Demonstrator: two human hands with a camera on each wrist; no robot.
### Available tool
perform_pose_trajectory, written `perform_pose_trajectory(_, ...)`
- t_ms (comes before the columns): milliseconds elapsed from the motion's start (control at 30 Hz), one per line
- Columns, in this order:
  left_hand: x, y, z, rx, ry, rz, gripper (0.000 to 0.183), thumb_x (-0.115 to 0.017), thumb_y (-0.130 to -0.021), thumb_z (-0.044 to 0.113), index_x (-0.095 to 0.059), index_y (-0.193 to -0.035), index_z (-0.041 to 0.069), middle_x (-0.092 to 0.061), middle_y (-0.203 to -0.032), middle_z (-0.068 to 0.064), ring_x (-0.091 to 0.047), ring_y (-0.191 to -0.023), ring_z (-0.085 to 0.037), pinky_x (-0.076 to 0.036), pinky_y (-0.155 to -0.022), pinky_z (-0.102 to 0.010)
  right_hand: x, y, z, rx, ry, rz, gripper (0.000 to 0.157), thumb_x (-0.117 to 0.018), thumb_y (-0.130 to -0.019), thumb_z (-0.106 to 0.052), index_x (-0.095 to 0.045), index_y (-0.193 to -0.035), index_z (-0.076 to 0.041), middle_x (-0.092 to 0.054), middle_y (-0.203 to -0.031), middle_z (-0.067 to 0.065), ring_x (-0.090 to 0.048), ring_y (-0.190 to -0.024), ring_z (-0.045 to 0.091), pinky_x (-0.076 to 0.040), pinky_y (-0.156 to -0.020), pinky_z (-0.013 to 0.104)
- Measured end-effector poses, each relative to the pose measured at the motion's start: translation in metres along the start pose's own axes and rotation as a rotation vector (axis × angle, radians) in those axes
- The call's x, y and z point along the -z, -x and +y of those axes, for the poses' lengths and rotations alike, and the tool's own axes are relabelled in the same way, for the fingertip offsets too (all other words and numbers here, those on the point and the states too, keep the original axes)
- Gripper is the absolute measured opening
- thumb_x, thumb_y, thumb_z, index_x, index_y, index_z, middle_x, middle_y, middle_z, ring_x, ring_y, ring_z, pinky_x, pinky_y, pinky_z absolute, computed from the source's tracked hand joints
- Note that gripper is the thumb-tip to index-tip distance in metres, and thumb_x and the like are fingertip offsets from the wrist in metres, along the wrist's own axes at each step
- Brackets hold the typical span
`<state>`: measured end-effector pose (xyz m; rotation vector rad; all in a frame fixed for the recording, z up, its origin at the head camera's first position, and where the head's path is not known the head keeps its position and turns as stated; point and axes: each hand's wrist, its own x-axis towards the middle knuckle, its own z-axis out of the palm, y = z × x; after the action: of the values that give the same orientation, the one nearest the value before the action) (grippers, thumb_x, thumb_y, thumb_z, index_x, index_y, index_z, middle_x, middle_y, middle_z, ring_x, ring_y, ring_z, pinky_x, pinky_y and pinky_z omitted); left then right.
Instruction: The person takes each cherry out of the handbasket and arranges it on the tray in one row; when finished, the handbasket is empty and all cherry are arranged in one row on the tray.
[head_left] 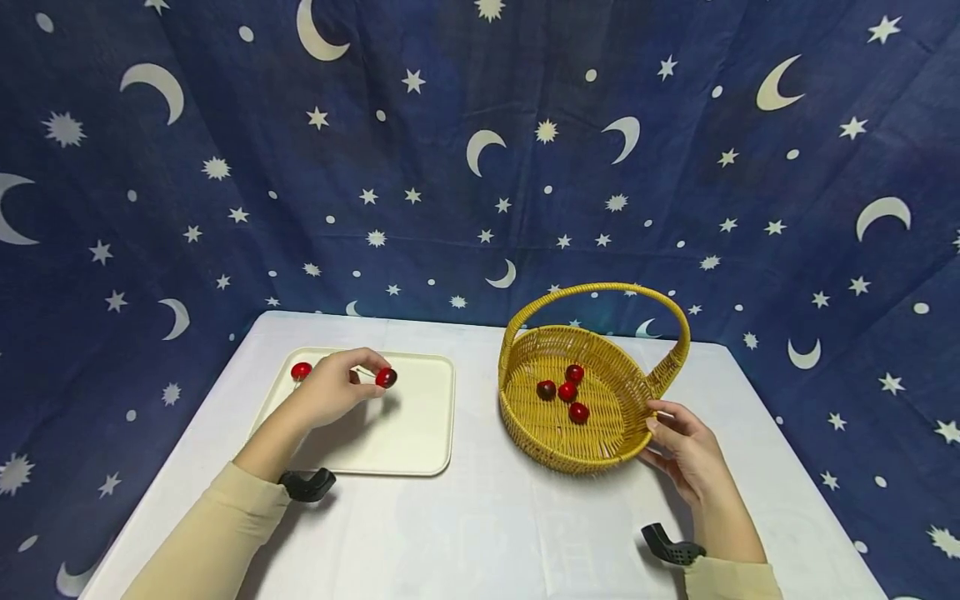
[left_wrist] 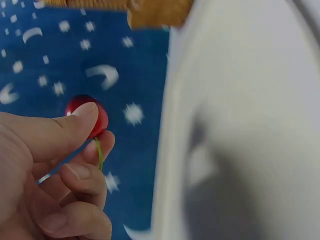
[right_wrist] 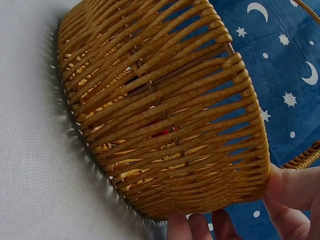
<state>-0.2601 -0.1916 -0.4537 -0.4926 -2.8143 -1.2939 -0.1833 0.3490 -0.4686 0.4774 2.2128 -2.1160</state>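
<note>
Between thumb and fingertips my left hand [head_left: 341, 387] pinches a dark red cherry [head_left: 386, 377] above the cream tray [head_left: 416, 433]. In the left wrist view the cherry [left_wrist: 100, 117] shows a green stem pointing down along the fingers. Another cherry [head_left: 302, 371] lies at the tray's far left corner, partly behind my hand. My right hand [head_left: 686, 450] grips the near right rim of a yellow wicker basket [head_left: 525, 429], thumb on the rim and other fingers against the outer wall. Several cherries [head_left: 567, 392] lie on the basket's floor.
Both tray and basket stand on a white-covered table [head_left: 480, 533], tray left, basket right. The basket's tall arched handle [head_left: 600, 288] rises over it. A dark blue curtain [head_left: 450, 167] with moons and stars hangs behind and at the sides.
</note>
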Motion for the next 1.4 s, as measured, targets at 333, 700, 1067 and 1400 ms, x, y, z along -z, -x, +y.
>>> perform_pose_trajectory(333, 0.023, 0.005, -0.051, 0.063, -0.115, 0.040, 0.027, -0.086, -0.089, 0.009, -0.077, -0.115, 0.014, -0.079, -0.111, -0.008, -0.067, -0.111, -0.029, -0.051, -0.088, -0.038, 0.001, 0.000, 0.000, -0.003, 0.005, 0.002, 0.030, -0.071, -0.105, -0.018, -0.068, -0.133, -0.028, -0.065, -0.116, -0.009, -0.069, -0.100, 0.009, -0.066, -0.084, 0.033)
perform_pose_trajectory(700, 0.017, -0.008, -0.056, 0.092, -0.192, -0.078, 0.032, -0.088, -0.084, 0.007, -0.079, -0.115, 0.011, -0.078, -0.114, -0.012, -0.069, -0.107, -0.031, -0.052, -0.097, -0.051, 0.003, 0.002, 0.002, 0.000, -0.034, -0.001, 0.029, -0.071, -0.105, -0.019, -0.070, -0.132, -0.028, -0.065, -0.115, -0.009, -0.070, -0.097, 0.008, -0.066, -0.082, 0.033)
perform_pose_trajectory(1067, 0.019, -0.002, -0.053, 0.134, -0.321, -0.019, 0.037, -0.091, -0.083, 0.026, -0.079, -0.114, 0.012, -0.069, -0.090, -0.005, -0.059, -0.082, -0.022, -0.046, -0.074, -0.037, 0.002, 0.000, 0.003, -0.005, -0.033, -0.007, 0.028, -0.069, -0.106, -0.017, -0.071, -0.131, -0.029, -0.066, -0.113, -0.008, -0.070, -0.098, 0.008, -0.066, -0.083, 0.033)
perform_pose_trajectory(1400, 0.016, 0.000, -0.050, 0.117, -0.330, -0.051, 0.042, -0.089, -0.084, 0.016, -0.078, -0.124, 0.010, -0.076, -0.103, -0.009, -0.066, -0.095, -0.027, -0.054, -0.088, -0.052, 0.002, -0.001, 0.002, 0.000, -0.032, -0.011, 0.030, -0.071, -0.105, -0.019, -0.070, -0.134, -0.029, -0.065, -0.114, -0.011, -0.069, -0.101, 0.008, -0.066, -0.084, 0.033)
